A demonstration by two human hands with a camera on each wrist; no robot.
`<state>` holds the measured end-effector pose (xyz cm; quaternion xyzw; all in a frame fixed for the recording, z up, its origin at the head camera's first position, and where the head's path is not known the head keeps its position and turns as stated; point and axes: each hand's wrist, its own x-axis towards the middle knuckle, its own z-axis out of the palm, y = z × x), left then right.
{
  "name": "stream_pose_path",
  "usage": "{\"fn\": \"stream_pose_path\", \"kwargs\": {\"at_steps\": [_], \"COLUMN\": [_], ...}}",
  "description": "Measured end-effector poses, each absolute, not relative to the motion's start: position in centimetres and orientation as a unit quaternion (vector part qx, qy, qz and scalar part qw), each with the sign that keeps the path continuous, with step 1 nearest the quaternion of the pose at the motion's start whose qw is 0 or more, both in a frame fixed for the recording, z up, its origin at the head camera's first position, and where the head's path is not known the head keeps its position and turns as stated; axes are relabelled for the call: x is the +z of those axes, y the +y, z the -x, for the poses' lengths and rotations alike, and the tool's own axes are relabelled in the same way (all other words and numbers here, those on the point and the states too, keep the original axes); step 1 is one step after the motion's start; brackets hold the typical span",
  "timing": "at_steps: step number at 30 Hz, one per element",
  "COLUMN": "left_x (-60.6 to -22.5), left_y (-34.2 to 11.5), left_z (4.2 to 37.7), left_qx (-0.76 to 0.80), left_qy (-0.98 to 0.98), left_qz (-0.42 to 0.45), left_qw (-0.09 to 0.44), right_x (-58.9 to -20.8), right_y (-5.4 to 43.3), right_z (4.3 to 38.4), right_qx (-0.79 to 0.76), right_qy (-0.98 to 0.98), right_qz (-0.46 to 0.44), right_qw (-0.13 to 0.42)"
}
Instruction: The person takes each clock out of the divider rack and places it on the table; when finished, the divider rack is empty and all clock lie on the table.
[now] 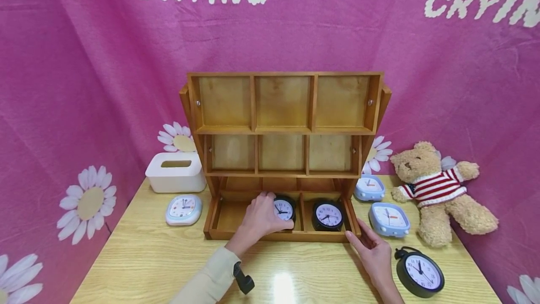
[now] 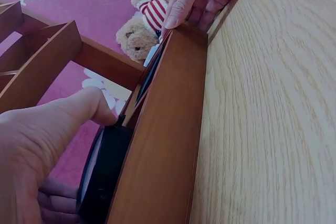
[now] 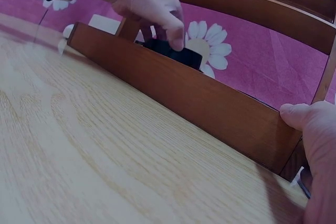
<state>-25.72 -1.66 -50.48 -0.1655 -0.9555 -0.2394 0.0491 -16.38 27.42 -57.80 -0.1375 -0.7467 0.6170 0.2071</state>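
Observation:
My left hand [image 1: 264,214] grips a round black alarm clock [image 1: 283,209] by its sides, with the thumb at the lower right of its rim. This clock sits in the middle compartment of the bottom row of a brown wooden shelf [image 1: 283,236]; in the left wrist view its black casing [image 2: 105,166] shows behind the front board. A second black alarm clock [image 1: 328,215] stands in the right compartment, face up and tilted toward me. My right hand [image 1: 373,252] holds the shelf's front right corner, thumb on the front board [image 3: 210,111] and fingers along the side.
Left of the shelf are a white tissue box [image 1: 175,179] and a light blue-and-white clock [image 1: 183,209]. On the right lie a blue clock [image 1: 369,188], another blue clock [image 1: 389,219], a black alarm clock [image 1: 420,272] and a teddy bear [image 1: 434,186]. A pink curtain [image 1: 295,36] hangs behind.

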Motion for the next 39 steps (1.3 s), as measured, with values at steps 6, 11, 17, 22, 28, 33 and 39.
{"fn": "stream_pose_path", "kwargs": {"at_steps": [6, 11, 17, 22, 28, 33, 39], "left_x": [-49.9, -49.0, -48.1, -47.8, -47.7, -47.8, -48.4], "left_y": [-1.6, -1.8, -2.6, -3.7, -6.1, -8.5, -11.3], "left_z": [25.2, 24.8, 24.2, 23.6, 22.8, 21.9, 20.3], "left_qx": [-0.261, -0.3, -0.363, -0.401, -0.41, -0.396, -0.413], "left_qy": [-0.952, -0.943, -0.923, -0.907, -0.904, -0.906, -0.89], "left_qz": [0.15, 0.133, 0.114, 0.108, 0.089, 0.077, 0.058], "left_qw": [0.056, 0.06, 0.055, 0.067, 0.088, 0.127, 0.181], "right_x": [-57.9, -57.9, -57.9, -58.0, -58.0, -57.9, -57.7], "right_y": [27.4, 27.4, 27.4, 27.5, 27.5, 27.5, 27.5], "right_z": [16.4, 16.4, 16.4, 16.4, 16.4, 16.3, 16.3], "right_qx": [0.617, 0.619, 0.621, 0.624, 0.622, 0.625, 0.625], "right_qy": [-0.746, -0.745, -0.743, -0.74, -0.742, -0.74, -0.743], "right_qz": [0.132, 0.131, 0.134, 0.135, 0.135, 0.132, 0.127], "right_qw": [0.213, 0.21, 0.21, 0.211, 0.209, 0.211, 0.204]}}
